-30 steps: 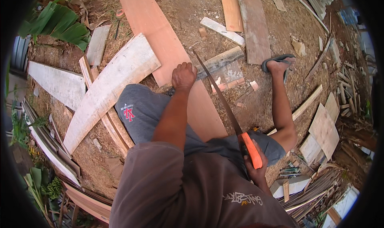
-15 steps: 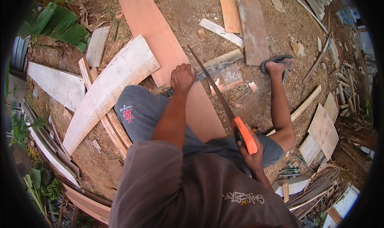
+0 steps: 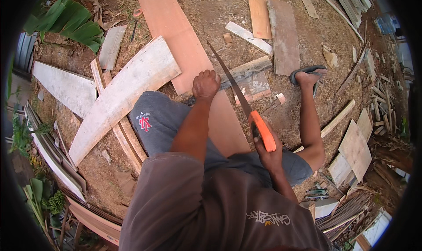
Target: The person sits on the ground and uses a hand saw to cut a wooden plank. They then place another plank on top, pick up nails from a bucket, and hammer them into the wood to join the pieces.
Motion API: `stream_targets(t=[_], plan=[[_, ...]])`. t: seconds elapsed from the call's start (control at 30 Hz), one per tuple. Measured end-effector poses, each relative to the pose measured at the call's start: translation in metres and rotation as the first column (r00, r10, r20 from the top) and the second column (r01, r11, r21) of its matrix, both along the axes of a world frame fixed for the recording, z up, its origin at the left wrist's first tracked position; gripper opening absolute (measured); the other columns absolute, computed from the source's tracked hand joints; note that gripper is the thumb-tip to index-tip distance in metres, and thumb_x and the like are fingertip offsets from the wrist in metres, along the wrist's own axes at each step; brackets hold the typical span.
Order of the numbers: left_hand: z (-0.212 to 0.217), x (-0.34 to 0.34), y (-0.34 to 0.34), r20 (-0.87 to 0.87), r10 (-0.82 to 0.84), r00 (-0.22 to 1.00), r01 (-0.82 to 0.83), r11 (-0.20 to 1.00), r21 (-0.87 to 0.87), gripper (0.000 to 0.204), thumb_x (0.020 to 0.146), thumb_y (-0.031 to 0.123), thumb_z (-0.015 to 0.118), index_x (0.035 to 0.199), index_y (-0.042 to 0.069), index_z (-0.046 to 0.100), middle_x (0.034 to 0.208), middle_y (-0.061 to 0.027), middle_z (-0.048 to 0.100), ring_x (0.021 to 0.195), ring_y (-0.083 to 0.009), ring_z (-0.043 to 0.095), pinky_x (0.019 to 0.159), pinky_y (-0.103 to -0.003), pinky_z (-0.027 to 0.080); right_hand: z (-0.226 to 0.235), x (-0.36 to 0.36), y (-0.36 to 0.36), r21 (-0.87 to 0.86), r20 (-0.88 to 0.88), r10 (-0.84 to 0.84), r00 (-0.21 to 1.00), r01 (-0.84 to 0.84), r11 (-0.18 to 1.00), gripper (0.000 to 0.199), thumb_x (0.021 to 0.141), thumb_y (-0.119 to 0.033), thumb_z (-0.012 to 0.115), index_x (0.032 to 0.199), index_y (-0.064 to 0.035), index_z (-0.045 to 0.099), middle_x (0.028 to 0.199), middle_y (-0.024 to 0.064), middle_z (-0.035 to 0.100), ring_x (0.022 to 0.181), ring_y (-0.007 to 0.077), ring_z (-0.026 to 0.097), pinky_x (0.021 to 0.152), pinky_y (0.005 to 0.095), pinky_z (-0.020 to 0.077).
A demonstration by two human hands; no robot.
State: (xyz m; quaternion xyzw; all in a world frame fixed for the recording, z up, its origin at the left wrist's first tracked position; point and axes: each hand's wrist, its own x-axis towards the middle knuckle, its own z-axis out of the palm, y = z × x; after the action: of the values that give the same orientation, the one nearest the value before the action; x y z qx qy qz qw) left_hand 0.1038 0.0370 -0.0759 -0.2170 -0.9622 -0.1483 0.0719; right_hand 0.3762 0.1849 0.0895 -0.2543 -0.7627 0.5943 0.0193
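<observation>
Orange-handled handsaw (image 3: 263,130), clasped in the right hand (image 3: 271,158), slants just right of the pinkish plank (image 3: 184,35); I've watched it slide forward, its tip reaching farther past the curled left hand (image 3: 206,84) over that plank, whose grip I can't tell.

The right hand (image 3: 270,156) is advancing from close by the shirt (image 3: 224,207), carrying the orange-handled saw (image 3: 263,131) forward and somewhat leftward. The blade (image 3: 238,92) is reaching farther ahead. The camera's view is shifting slightly, the surroundings sliding a little rightward.
</observation>
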Motion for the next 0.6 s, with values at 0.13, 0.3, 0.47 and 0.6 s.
stream_targets(t=[0.13, 0.3, 0.47, 0.6], plan=[[-0.004, -0.003, 0.0, -0.042, 0.007, 0.999, -0.006, 1.0, 0.015, 0.019, 0.089, 0.028, 0.064, 0.084, 0.009, 0.067, 0.086, -0.0079, 0.065, 0.085, -0.0275, 0.065, 0.075, -0.042, 0.053, 0.081, 0.119, 0.001, 0.171, 0.1, 0.05, 0.994, -0.067, 0.983, 0.059, 0.086, -0.007, 0.071, 0.141, 0.0065, 0.053, 0.131, 0.0222, 0.066, 0.127, 0.028, 0.062, 0.107, 0.0375, 0.0452], [-0.005, -0.005, -0.001, -0.032, -0.036, 0.999, 0.038, 0.998, 0.045, 0.02, 0.089, 0.028, 0.064, 0.084, 0.009, 0.067, 0.086, -0.0076, 0.066, 0.086, -0.0269, 0.065, 0.075, -0.042, 0.053, 0.05, 0.04, 0.004, 0.08, 0.051, 0.001, 0.999, -0.005, 0.997, 0.054, 0.09, -0.008, 0.066, 0.14, 0.0056, 0.054, 0.132, 0.0208, 0.065, 0.126, 0.026, 0.061, 0.107, 0.0366, 0.0443], [0.002, -0.008, -0.002, -0.06, -0.025, 0.998, 0.028, 0.998, 0.05, 0.02, 0.088, 0.028, 0.065, 0.083, 0.009, 0.067, 0.085, -0.0074, 0.066, 0.086, -0.0263, 0.065, 0.074, -0.041, 0.053, -0.018, -0.069, 0.004, -0.044, 0.012, 0.046, 0.999, -0.046, 0.998, 0.055, 0.091, -0.009, 0.067, 0.142, 0.0045, 0.053, 0.13, 0.018, 0.066, 0.118, 0.0219, 0.062, 0.103, 0.0334, 0.0464], [0.0, -0.004, 0.0, -0.03, -0.012, 0.999, 0.012, 1.0, 0.016, 0.02, 0.088, 0.028, 0.065, 0.082, 0.009, 0.067, 0.085, -0.0075, 0.066, 0.086, -0.0264, 0.065, 0.074, -0.041, 0.053, 0.036, 0.054, 0.008, 0.134, 0.018, 0.078, 0.997, -0.08, 0.988, 0.058, 0.088, -0.005, 0.067, 0.143, 0.0048, 0.051, 0.133, 0.0185, 0.065, 0.121, 0.0249, 0.064, 0.106, 0.0358, 0.0461]])
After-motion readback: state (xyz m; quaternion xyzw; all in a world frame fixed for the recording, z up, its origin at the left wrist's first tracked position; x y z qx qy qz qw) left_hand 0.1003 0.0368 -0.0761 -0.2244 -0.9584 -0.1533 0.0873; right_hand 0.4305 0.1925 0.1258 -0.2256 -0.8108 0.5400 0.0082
